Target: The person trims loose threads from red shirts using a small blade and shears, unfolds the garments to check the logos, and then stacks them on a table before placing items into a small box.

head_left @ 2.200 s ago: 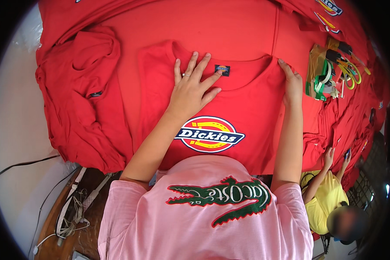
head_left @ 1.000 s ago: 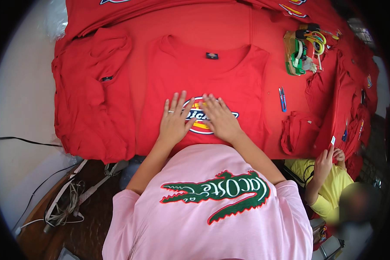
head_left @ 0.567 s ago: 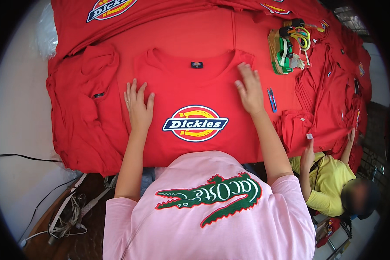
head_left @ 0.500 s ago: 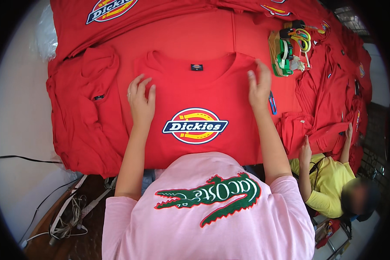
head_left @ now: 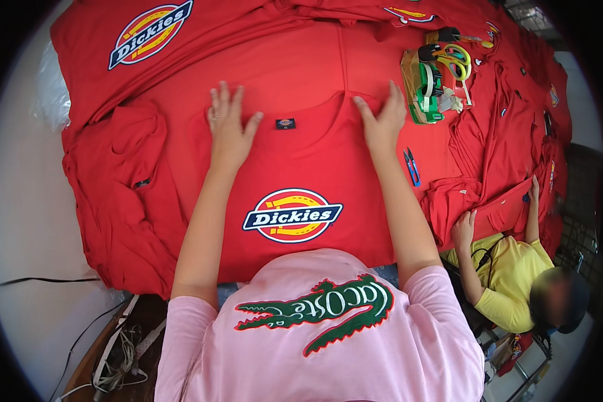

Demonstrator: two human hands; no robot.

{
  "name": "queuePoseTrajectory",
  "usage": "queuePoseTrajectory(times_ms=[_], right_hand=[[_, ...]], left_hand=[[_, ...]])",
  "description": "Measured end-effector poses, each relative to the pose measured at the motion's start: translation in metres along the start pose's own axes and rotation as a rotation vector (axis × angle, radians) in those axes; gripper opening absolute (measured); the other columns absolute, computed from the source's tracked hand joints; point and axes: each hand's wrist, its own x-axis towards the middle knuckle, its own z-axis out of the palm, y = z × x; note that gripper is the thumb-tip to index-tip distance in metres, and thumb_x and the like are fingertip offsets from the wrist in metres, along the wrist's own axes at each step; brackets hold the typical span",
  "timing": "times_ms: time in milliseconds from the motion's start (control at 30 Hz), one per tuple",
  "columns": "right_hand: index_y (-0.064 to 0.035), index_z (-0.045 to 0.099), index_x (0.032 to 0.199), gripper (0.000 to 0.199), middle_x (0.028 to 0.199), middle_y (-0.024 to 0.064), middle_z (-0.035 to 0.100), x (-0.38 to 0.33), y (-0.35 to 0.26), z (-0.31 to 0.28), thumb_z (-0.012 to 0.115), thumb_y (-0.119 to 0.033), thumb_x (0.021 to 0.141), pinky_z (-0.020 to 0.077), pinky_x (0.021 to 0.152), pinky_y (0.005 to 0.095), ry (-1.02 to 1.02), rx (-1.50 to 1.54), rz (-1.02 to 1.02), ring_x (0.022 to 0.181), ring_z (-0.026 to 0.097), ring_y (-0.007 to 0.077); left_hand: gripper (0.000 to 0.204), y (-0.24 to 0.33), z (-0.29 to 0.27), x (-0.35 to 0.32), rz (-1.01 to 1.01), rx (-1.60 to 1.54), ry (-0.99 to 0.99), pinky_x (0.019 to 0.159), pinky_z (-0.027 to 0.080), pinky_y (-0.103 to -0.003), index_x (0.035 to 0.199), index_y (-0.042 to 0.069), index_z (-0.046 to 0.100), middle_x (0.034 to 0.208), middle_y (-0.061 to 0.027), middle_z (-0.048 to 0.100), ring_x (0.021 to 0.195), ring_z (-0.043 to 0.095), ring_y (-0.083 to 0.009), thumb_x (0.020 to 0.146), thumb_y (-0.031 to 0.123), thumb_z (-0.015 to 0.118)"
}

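Observation:
In front of me a red T-shirt [head_left: 295, 167] lies spread flat, its neckline at the far side and a printed oval badge on its chest. Inside the collar a small dark neck label [head_left: 285, 124] shows. My left hand [head_left: 232, 126] rests at the left shoulder of the shirt, fingers stretched out and apart. At the right shoulder lies my right hand [head_left: 382, 119], its thumb spread from the fingers. Neither hand grips anything. To the right of my right forearm lies a pair of blue thread snips [head_left: 412, 167].
A green tape dispenser [head_left: 427, 100] and yellow-handled scissors [head_left: 454, 61] sit at the far right. Crumpled red shirts [head_left: 124, 181] lie on the left, more on the right. A co-worker in a yellow shirt [head_left: 516, 268] handles red cloth. Cables [head_left: 124, 355] hang at lower left.
Both hands have moved farther away toward the shirt's shoulders, and their fingers have straightened. The view has shifted a little, so the scene sits lower and more to the left.

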Motion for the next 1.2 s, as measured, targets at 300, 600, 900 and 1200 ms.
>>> queuePoseTrajectory(times_ms=[300,600,900,1200], right_hand=[[-0.0069,0.072,0.097,0.022,0.082,-0.0017,0.069,-0.009,0.038,-0.035,0.081,-0.027,0.092,0.0432,0.061,0.0193,-0.278,0.843,0.718,0.071,0.061,0.0049],[-0.0018,0.068,0.121,0.030,0.114,0.0122,0.075,0.006,-0.026,-0.060,0.073,-0.013,0.093,0.0603,0.095,0.0388,-0.865,1.338,1.028,0.105,0.073,0.0249],[0.0024,0.063,0.135,0.035,0.130,0.0106,0.070,-0.031,-0.105,-0.188,0.062,-0.007,0.101,0.0520,0.104,0.0339,-0.815,1.204,0.343,0.118,0.067,0.0176],[0.0075,0.047,0.150,0.050,0.155,0.0163,0.051,-0.066,-0.150,-0.278,0.056,-0.004,0.102,0.0346,0.120,0.0372,-0.677,1.112,-0.008,0.145,0.048,0.0261]], left_hand=[[0.049,-0.102,-0.045,-0.029,-0.735,-0.654,0.166,0.094,0.049,-0.032,0.127,-0.005,0.064,0.115,-0.0110,0.067,0.107,0.063,-0.0196,0.091,0.025,0.080],[0.043,-0.037,-0.114,-0.030,-1.051,-1.772,-0.421,0.098,0.056,-0.034,0.131,0.000,0.063,0.124,-0.0123,0.071,0.110,0.070,-0.0202,0.098,0.026,0.072],[0.044,-0.002,-0.188,-0.086,-0.524,-1.860,-0.205,0.115,0.044,-0.041,0.139,-0.004,0.058,0.139,-0.0137,0.065,0.132,0.060,-0.0237,0.109,0.028,0.055],[0.055,0.079,-0.288,-0.117,-0.057,-1.469,-0.008,0.119,0.040,-0.038,0.145,-0.011,0.049,0.141,-0.0201,0.061,0.137,0.055,-0.0251,0.112,0.033,0.043]])
